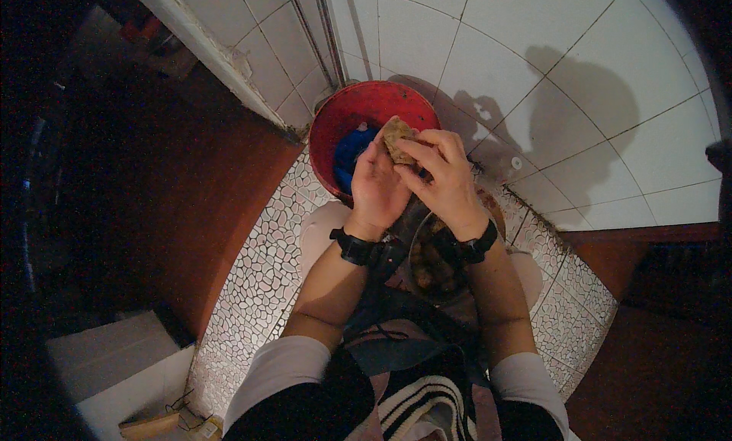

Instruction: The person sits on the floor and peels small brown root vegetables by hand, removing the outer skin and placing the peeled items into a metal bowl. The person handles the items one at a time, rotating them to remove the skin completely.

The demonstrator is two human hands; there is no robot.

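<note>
Both hands meet over the near rim of a red bucket (374, 92). My right hand (443, 172) pinches a rough, brownish lump (397, 140), perhaps a root vegetable, between thumb and fingers. Palm up, my left hand (380, 189) supports the lump's lower left side with its fingers. Inside the bucket lies something blue (354, 149), partly hidden by the left hand. A round bowl or pot (437, 269) with several dark brown lumps in it stands below the right wrist, partly covered by the forearm. Black bands circle both wrists.
A white tiled wall (503, 86) rises behind the bucket, with thin metal pipes (323, 40) in the corner. Pebble-patterned tiles (257, 269) cover the floor. A pale box (126, 355) stands at lower left, near a wooden piece (150, 426). The person's knees flank the bowl.
</note>
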